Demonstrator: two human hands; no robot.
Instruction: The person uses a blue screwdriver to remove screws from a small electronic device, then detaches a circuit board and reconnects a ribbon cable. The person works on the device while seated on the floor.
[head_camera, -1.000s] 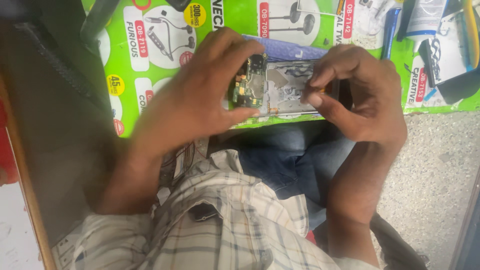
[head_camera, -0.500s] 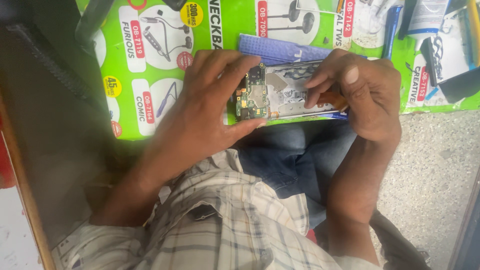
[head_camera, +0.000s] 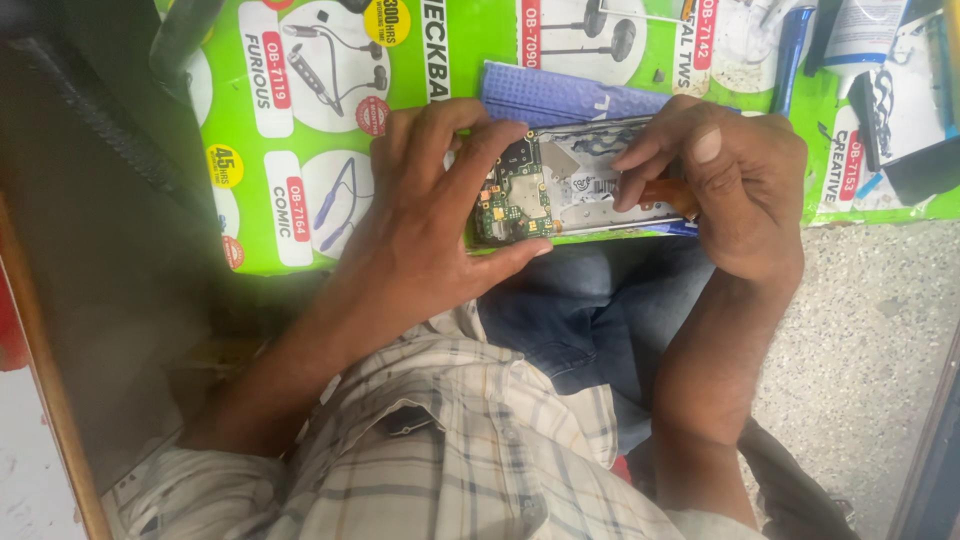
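We judge opened phone light, fragile; grip frame edges only. Left hand fingers clamp it; right hand fingers pinch orange tool.

Green mat and clutter on a repair bench

A green printed mat lies beside a blue patterned pouch, a blue pen and speckled floor.

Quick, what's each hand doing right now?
Left hand: closed on the opened phone with its green circuit board.
Right hand: closed on a small orange tool.
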